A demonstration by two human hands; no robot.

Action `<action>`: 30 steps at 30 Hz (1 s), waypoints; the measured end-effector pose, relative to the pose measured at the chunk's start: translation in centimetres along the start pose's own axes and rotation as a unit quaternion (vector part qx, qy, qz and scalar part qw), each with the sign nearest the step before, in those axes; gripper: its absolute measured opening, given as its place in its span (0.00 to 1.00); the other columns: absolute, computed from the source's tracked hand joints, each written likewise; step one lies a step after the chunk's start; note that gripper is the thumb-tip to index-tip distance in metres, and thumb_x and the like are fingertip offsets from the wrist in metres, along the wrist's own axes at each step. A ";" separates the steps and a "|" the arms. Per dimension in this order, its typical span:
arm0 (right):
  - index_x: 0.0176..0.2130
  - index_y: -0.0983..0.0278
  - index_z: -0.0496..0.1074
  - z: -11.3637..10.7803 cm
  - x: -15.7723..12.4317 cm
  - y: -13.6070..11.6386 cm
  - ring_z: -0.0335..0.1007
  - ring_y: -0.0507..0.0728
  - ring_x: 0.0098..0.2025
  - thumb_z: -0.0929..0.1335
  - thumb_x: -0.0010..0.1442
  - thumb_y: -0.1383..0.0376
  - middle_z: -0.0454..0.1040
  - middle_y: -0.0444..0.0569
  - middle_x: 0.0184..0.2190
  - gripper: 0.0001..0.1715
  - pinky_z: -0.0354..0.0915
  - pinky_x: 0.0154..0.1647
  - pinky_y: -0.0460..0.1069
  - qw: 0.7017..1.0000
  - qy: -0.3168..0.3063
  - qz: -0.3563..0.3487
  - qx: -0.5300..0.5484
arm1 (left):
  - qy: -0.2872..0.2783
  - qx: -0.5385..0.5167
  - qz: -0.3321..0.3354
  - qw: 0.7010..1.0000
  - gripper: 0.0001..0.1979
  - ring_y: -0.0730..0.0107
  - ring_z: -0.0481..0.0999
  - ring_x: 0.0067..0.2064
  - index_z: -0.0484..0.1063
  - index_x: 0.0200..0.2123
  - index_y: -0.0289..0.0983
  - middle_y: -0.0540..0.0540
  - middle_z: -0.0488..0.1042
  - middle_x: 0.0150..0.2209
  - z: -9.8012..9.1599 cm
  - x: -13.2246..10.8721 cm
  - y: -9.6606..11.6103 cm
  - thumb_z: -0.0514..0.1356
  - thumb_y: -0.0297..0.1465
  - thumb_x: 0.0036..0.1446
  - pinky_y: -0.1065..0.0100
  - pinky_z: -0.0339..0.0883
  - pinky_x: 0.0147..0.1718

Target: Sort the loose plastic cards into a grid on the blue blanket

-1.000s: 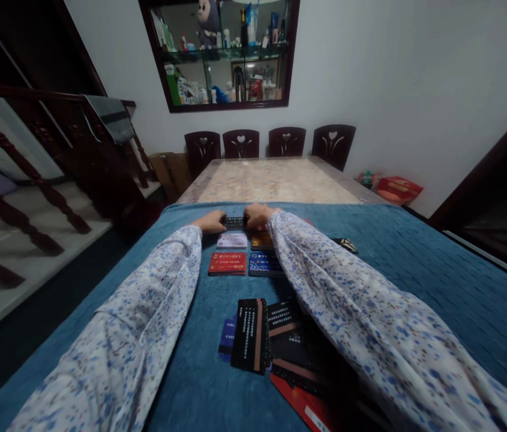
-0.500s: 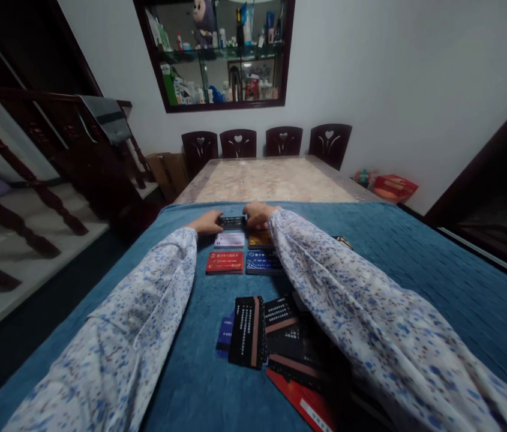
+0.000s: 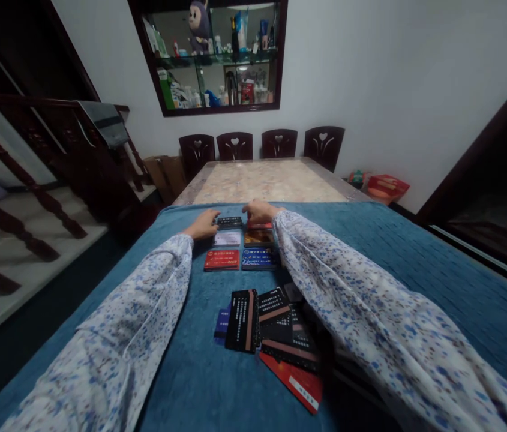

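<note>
Stacks of cards lie in rows on the blue cloth (image 3: 190, 372). My left hand (image 3: 204, 224) is at the left edge of a black card stack (image 3: 229, 222), fingers apart. My right hand (image 3: 258, 212) is above a red card stack (image 3: 258, 226), partly covering it, with its fingers apart and curved down. Nearer are a white stack (image 3: 227, 238), an orange-brown stack (image 3: 257, 239), a red stack (image 3: 221, 260) and a blue stack (image 3: 257, 258). Loose black cards (image 3: 241, 320) are spread closer to me, beside a purple card (image 3: 222, 326) and a red card (image 3: 296, 381).
Beyond the cloth, the bare marble tabletop (image 3: 271, 180) extends to several dark chairs (image 3: 279, 144). A wooden railing (image 3: 23, 99) stands at the left. A red bag (image 3: 386, 186) is on the right, past the table.
My left hand has drawn slightly left, away from the black stack, and its fingers have loosened. My right hand has lifted slightly off that stack's right side. The view has shifted a little.
</note>
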State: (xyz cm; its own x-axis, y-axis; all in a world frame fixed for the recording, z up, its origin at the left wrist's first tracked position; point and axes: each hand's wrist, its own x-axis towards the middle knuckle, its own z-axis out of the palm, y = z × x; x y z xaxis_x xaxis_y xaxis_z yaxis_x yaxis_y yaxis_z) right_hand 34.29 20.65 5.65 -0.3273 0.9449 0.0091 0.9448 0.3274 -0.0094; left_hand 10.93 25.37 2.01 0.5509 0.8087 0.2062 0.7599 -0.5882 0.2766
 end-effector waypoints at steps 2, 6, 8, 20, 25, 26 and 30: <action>0.60 0.61 0.75 -0.4 -0.9 -0.2 0.74 0.60 0.56 0.71 0.59 0.68 0.82 0.51 0.50 0.29 0.66 0.50 0.48 1.000 0.005 -0.007 0.000 | 0.021 -0.008 0.004 1.000 0.22 0.61 0.78 0.45 0.74 0.52 0.31 0.40 0.75 0.49 -0.1 -0.5 0.4 0.60 0.26 0.51 0.63 0.71 0.52; 0.54 0.62 0.79 -1.0 -2.5 -0.7 0.75 0.60 0.53 0.68 0.63 0.66 0.82 0.52 0.49 0.20 0.64 0.46 0.47 0.999 0.027 -0.005 -0.019 | 0.050 -0.015 0.027 0.998 0.12 0.62 0.76 0.43 0.75 0.43 0.34 0.42 0.74 0.44 -0.4 -1.7 1.5 0.60 0.27 0.55 0.61 0.70 0.52; 0.51 0.63 0.80 -1.3 -3.4 -1.0 0.76 0.60 0.51 0.68 0.65 0.65 0.82 0.54 0.49 0.17 0.63 0.44 0.47 0.999 0.041 -0.004 -0.028 | 0.059 -0.009 0.035 0.998 0.08 0.62 0.74 0.42 0.75 0.39 0.35 0.43 0.74 0.41 -0.6 -2.4 2.1 0.59 0.28 0.57 0.61 0.70 0.51; 0.48 0.63 0.80 -2.3 -9.1 -1.9 0.76 0.59 0.45 0.63 0.70 0.61 0.82 0.57 0.46 0.18 0.56 0.38 0.48 0.997 0.061 0.021 -0.040 | 0.090 0.011 0.076 0.993 0.09 0.65 0.73 0.39 0.74 0.33 0.36 0.44 0.76 0.36 -0.2 -5.5 6.4 0.56 0.31 0.64 0.65 0.69 0.45; 0.49 0.61 0.79 -2.3 -11.4 -1.7 0.75 0.59 0.43 0.63 0.66 0.67 0.82 0.54 0.46 0.18 0.55 0.36 0.49 0.997 0.061 0.020 -0.036 | 0.098 0.002 0.092 0.991 0.09 0.64 0.73 0.38 0.73 0.33 0.36 0.43 0.76 0.36 0.2 -6.5 8.3 0.54 0.29 0.64 0.64 0.68 0.44; 0.50 0.61 0.79 -2.3 -11.9 -1.7 0.75 0.59 0.43 0.63 0.66 0.67 0.82 0.54 0.46 0.18 0.55 0.36 0.49 0.997 0.063 0.020 -0.036 | 0.097 0.000 0.096 0.991 0.09 0.64 0.73 0.38 0.73 0.33 0.36 0.43 0.76 0.36 0.2 -6.7 8.7 0.54 0.28 0.64 0.64 0.68 0.44; 0.51 0.60 0.79 -2.2 -13.7 -1.6 0.75 0.59 0.43 0.61 0.69 0.64 0.82 0.54 0.46 0.20 0.56 0.37 0.49 0.997 0.068 0.029 -0.034 | 0.095 -0.015 0.107 0.990 0.10 0.64 0.72 0.38 0.72 0.33 0.37 0.43 0.75 0.36 0.4 -7.7 10.1 0.53 0.28 0.64 0.65 0.68 0.43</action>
State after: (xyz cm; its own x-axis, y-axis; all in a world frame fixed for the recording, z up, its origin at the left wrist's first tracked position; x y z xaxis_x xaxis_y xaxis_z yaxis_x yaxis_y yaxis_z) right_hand 37.25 7.14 7.72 -0.2714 0.9513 0.1462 0.9624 0.2663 0.0537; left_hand 14.50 13.27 2.83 0.6216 0.6516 0.4347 0.6209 -0.7483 0.2337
